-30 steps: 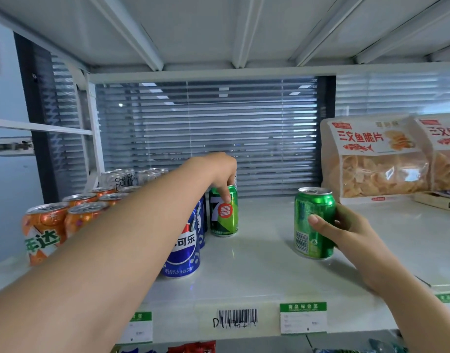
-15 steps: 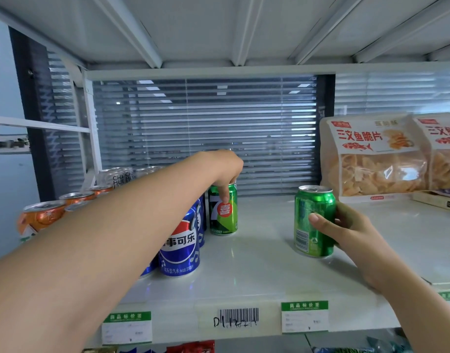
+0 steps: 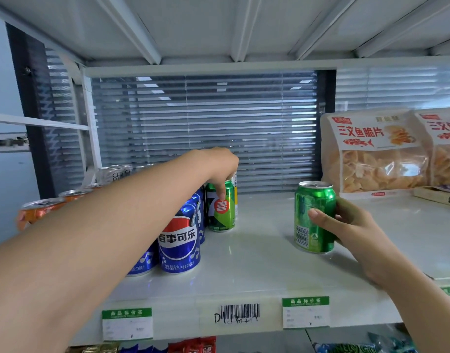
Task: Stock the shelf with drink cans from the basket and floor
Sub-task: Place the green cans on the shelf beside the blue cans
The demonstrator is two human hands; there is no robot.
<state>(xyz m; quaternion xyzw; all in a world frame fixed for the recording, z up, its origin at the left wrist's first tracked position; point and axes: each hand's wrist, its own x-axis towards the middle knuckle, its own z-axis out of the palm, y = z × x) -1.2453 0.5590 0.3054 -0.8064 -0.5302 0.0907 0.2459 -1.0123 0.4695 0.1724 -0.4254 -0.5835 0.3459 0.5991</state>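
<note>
My left hand reaches deep into the white shelf and grips the top of a green 7-Up can from above, fingers curled down over its rim. The can stands upright at the back, right of the blue Pepsi cans. My right hand holds a second green can by its side; that can stands upright on the shelf, mid-right.
Orange soda cans and silver cans fill the shelf's left part, partly hidden by my left arm. Snack bags stand at the back right. Price labels line the front edge. Bare shelf lies between the two green cans.
Both hands keep their holds on the green cans. The view has shifted slightly; the cans stand where they were.
</note>
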